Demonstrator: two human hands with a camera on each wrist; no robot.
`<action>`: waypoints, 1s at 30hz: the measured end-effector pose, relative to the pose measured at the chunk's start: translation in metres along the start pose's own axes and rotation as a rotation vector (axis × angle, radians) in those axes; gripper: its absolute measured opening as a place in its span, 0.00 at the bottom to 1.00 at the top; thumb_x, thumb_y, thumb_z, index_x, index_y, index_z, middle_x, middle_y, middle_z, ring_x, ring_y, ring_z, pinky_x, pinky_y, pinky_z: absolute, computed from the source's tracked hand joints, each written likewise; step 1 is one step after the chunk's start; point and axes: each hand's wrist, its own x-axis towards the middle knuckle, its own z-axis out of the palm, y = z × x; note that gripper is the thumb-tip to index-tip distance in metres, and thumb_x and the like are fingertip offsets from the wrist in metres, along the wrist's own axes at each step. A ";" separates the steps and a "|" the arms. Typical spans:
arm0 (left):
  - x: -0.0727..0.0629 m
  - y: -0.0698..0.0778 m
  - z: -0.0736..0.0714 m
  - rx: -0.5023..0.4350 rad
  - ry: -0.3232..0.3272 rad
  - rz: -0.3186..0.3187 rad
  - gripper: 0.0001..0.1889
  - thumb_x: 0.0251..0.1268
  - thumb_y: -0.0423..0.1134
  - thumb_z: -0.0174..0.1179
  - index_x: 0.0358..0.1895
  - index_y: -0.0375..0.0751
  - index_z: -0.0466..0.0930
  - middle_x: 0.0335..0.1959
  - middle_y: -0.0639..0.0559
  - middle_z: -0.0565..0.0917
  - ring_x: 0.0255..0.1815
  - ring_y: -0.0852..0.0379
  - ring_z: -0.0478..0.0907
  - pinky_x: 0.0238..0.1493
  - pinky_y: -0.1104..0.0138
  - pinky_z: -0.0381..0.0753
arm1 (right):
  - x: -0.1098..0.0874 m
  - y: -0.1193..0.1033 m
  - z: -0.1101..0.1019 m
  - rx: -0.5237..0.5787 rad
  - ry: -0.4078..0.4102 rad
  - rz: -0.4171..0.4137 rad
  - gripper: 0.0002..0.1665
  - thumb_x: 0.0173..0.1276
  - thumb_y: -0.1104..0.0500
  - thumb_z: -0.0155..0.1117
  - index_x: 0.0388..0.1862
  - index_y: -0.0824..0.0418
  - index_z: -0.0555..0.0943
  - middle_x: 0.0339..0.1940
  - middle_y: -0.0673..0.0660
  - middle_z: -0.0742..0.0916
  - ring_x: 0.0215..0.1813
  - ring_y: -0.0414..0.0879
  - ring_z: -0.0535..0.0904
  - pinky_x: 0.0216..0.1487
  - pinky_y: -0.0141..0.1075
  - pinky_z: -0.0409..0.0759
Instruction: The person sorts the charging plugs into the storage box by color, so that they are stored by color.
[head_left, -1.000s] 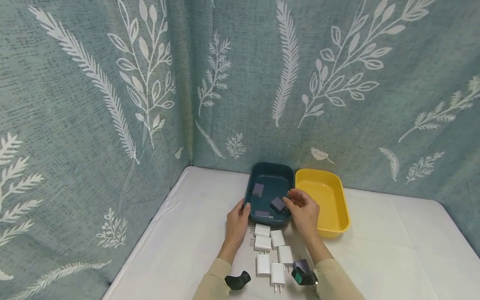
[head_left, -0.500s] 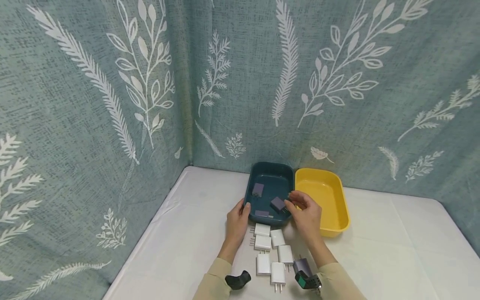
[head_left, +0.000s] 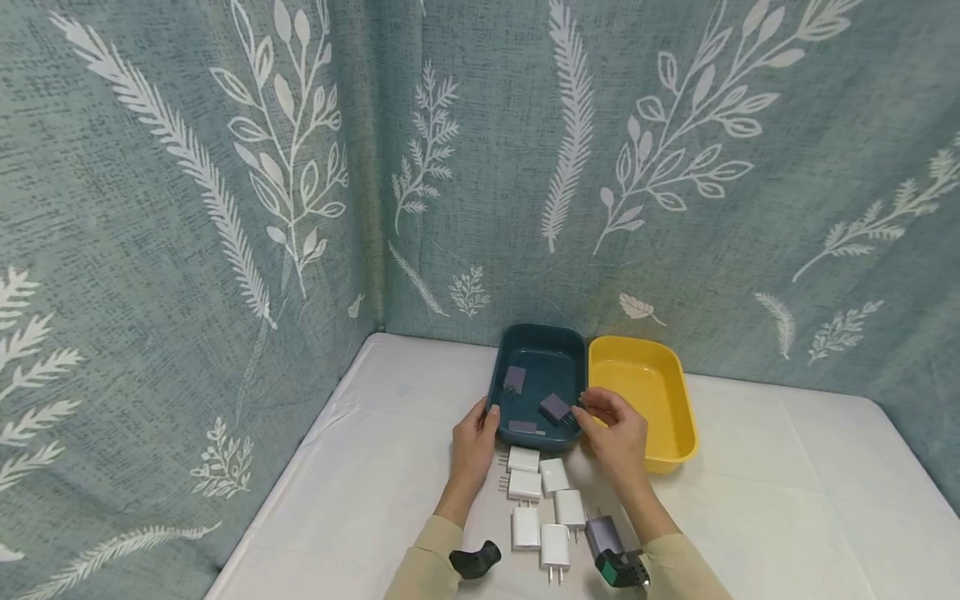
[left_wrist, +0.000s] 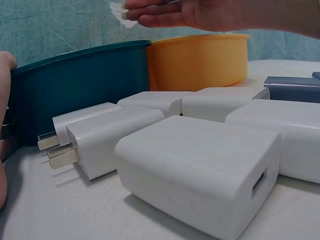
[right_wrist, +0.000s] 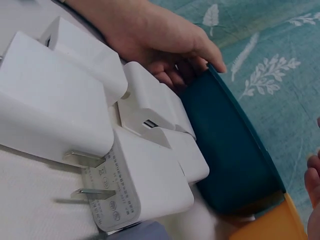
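Observation:
My left hand [head_left: 472,442] grips the left side of the dark teal bin [head_left: 551,362]. In the right wrist view the thumb of this left hand [right_wrist: 155,32] lies over the bin's rim. Inside the bin are purple plug chargers: one [head_left: 514,380] at left, one [head_left: 555,407] tilted near the right wall, and one [head_left: 522,427] at the front. My right hand [head_left: 617,433] hovers by the bin's right rim with nothing in it; its fingers look extended in the left wrist view. Several white plug chargers [head_left: 555,546] lie in front of the bin.
A yellow bin [head_left: 648,392] stands against the teal one's right side. Another purple charger [head_left: 602,533] lies on the white cloth [head_left: 787,500] near my right wrist. A patterned curtain [head_left: 480,167] hangs behind the table.
My right hand has drawn slightly right and toward me, away from the tilted purple charger in the teal bin. The left hand keeps its hold.

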 end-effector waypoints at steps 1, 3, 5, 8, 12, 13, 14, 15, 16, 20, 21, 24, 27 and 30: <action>0.000 0.000 0.000 0.003 0.000 0.000 0.27 0.76 0.51 0.49 0.68 0.36 0.69 0.67 0.41 0.75 0.69 0.48 0.71 0.68 0.58 0.74 | -0.001 0.000 0.000 0.001 0.003 -0.005 0.19 0.60 0.57 0.73 0.50 0.60 0.82 0.48 0.57 0.87 0.50 0.48 0.85 0.59 0.39 0.83; 0.000 0.000 0.000 0.008 0.000 -0.001 0.27 0.75 0.51 0.49 0.68 0.36 0.69 0.66 0.41 0.75 0.69 0.48 0.71 0.68 0.58 0.74 | -0.001 0.002 -0.001 0.009 0.007 -0.016 0.20 0.60 0.58 0.73 0.50 0.61 0.82 0.48 0.57 0.88 0.50 0.49 0.85 0.58 0.37 0.83; 0.000 0.000 0.000 0.006 0.000 -0.001 0.27 0.75 0.51 0.49 0.68 0.36 0.69 0.66 0.41 0.75 0.69 0.48 0.72 0.68 0.58 0.74 | -0.002 0.002 -0.001 0.023 0.012 -0.024 0.19 0.60 0.60 0.73 0.50 0.63 0.82 0.47 0.58 0.88 0.50 0.50 0.85 0.56 0.33 0.84; 0.001 -0.001 0.000 -0.004 -0.002 0.001 0.27 0.75 0.51 0.49 0.68 0.36 0.69 0.66 0.41 0.75 0.69 0.47 0.72 0.68 0.58 0.74 | -0.003 0.003 -0.001 0.044 0.017 -0.020 0.18 0.60 0.63 0.72 0.49 0.65 0.82 0.47 0.59 0.88 0.50 0.50 0.85 0.54 0.28 0.83; 0.000 -0.001 0.000 -0.006 -0.002 0.003 0.27 0.76 0.50 0.49 0.68 0.35 0.69 0.66 0.40 0.75 0.68 0.47 0.72 0.68 0.57 0.75 | -0.005 0.004 -0.002 0.045 0.021 -0.013 0.17 0.59 0.64 0.72 0.48 0.64 0.83 0.46 0.60 0.88 0.49 0.50 0.85 0.53 0.24 0.83; 0.000 -0.001 0.000 -0.005 -0.001 0.002 0.27 0.76 0.50 0.49 0.68 0.35 0.69 0.66 0.40 0.75 0.68 0.47 0.72 0.68 0.57 0.75 | -0.006 0.004 -0.002 0.045 0.022 -0.013 0.17 0.59 0.64 0.72 0.48 0.64 0.83 0.46 0.60 0.88 0.49 0.49 0.85 0.52 0.24 0.83; 0.000 0.000 0.000 -0.005 0.000 -0.001 0.27 0.76 0.50 0.49 0.68 0.35 0.69 0.66 0.40 0.75 0.68 0.47 0.72 0.68 0.57 0.74 | -0.007 0.005 -0.002 0.045 0.023 -0.015 0.17 0.59 0.64 0.72 0.48 0.64 0.83 0.46 0.60 0.88 0.48 0.48 0.85 0.52 0.23 0.83; 0.000 0.000 0.000 -0.004 0.000 -0.002 0.27 0.76 0.50 0.49 0.68 0.34 0.69 0.66 0.40 0.75 0.68 0.47 0.72 0.68 0.57 0.74 | -0.008 0.005 -0.002 0.046 0.024 -0.019 0.17 0.59 0.64 0.73 0.48 0.64 0.83 0.46 0.60 0.88 0.48 0.48 0.85 0.52 0.23 0.83; 0.000 0.000 0.000 -0.006 -0.001 -0.002 0.27 0.76 0.50 0.49 0.68 0.34 0.69 0.66 0.40 0.75 0.69 0.47 0.72 0.68 0.57 0.74 | -0.008 0.005 -0.003 0.050 0.027 -0.027 0.17 0.58 0.65 0.73 0.47 0.64 0.83 0.45 0.60 0.88 0.47 0.47 0.85 0.51 0.23 0.83; -0.001 0.001 0.000 -0.007 -0.004 -0.007 0.27 0.76 0.49 0.49 0.68 0.35 0.68 0.67 0.40 0.74 0.69 0.47 0.71 0.68 0.58 0.74 | -0.011 0.006 -0.004 0.083 0.031 -0.051 0.17 0.57 0.65 0.74 0.46 0.65 0.84 0.44 0.62 0.88 0.45 0.45 0.85 0.50 0.23 0.83; 0.000 0.001 0.000 -0.005 -0.004 -0.006 0.27 0.76 0.49 0.49 0.68 0.35 0.68 0.67 0.40 0.74 0.69 0.48 0.71 0.68 0.58 0.74 | -0.011 0.007 -0.005 0.091 0.030 -0.056 0.17 0.57 0.65 0.74 0.46 0.65 0.84 0.44 0.62 0.88 0.45 0.45 0.85 0.50 0.24 0.83; 0.000 0.001 0.000 0.009 0.003 -0.010 0.27 0.76 0.49 0.49 0.68 0.34 0.69 0.67 0.40 0.74 0.69 0.48 0.71 0.68 0.58 0.74 | -0.012 0.008 -0.007 0.111 0.028 -0.057 0.17 0.57 0.64 0.75 0.46 0.65 0.84 0.44 0.63 0.88 0.45 0.45 0.85 0.51 0.24 0.83; 0.000 0.001 0.000 0.017 0.008 -0.008 0.27 0.76 0.49 0.49 0.68 0.34 0.69 0.67 0.39 0.74 0.69 0.46 0.71 0.68 0.57 0.74 | -0.013 0.008 -0.009 0.116 0.028 -0.052 0.18 0.57 0.64 0.75 0.46 0.66 0.84 0.44 0.63 0.88 0.44 0.43 0.85 0.51 0.24 0.83; 0.000 0.001 0.001 0.017 0.008 -0.012 0.27 0.76 0.49 0.49 0.68 0.33 0.69 0.67 0.39 0.74 0.69 0.46 0.71 0.68 0.57 0.74 | -0.013 0.009 -0.011 0.108 0.032 -0.047 0.18 0.56 0.64 0.75 0.46 0.67 0.83 0.44 0.63 0.88 0.43 0.38 0.84 0.51 0.24 0.83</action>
